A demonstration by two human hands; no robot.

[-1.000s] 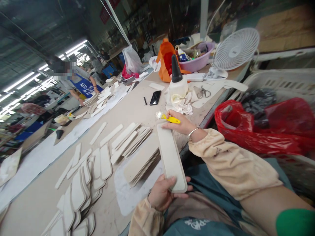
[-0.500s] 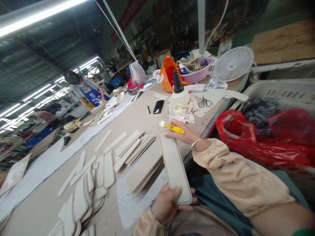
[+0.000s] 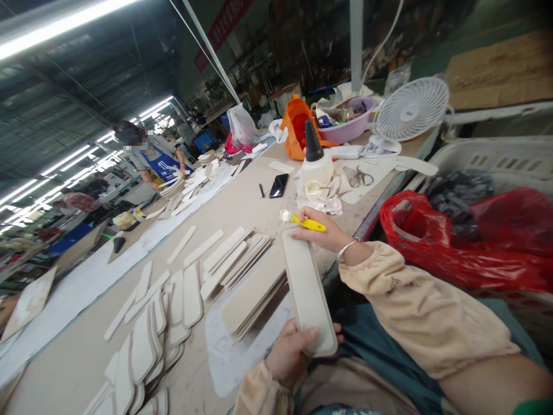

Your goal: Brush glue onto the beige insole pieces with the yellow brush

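My left hand (image 3: 290,353) grips the near end of a long pale panel (image 3: 309,291) with rounded corners, thumb on top and fingers underneath. At its far end, my right hand (image 3: 322,230) holds a yellow-handled brush (image 3: 311,223) whose head is coated white, and its fingers also touch the panel. Left of the panel lies a neat stack of similar panels (image 3: 253,302) on a white sheet (image 3: 220,363). Past my right hand stands a white glue bottle (image 3: 316,173) with a black nozzle, on crumpled cloth.
Loose pale strips (image 3: 142,346) spread over the table's left side. A phone (image 3: 279,185), scissors (image 3: 360,177), an orange bag (image 3: 295,129), a purple basin (image 3: 352,124) and a white fan (image 3: 412,109) stand farther back. A red plastic bag (image 3: 432,248) hangs at right. Another person (image 3: 158,161) works across the table.
Both hands keep their hold on the panel and brush, almost unmoved. Fewer left fingertips show past the panel's right edge. Across the table, the other person's hands have shifted slightly.
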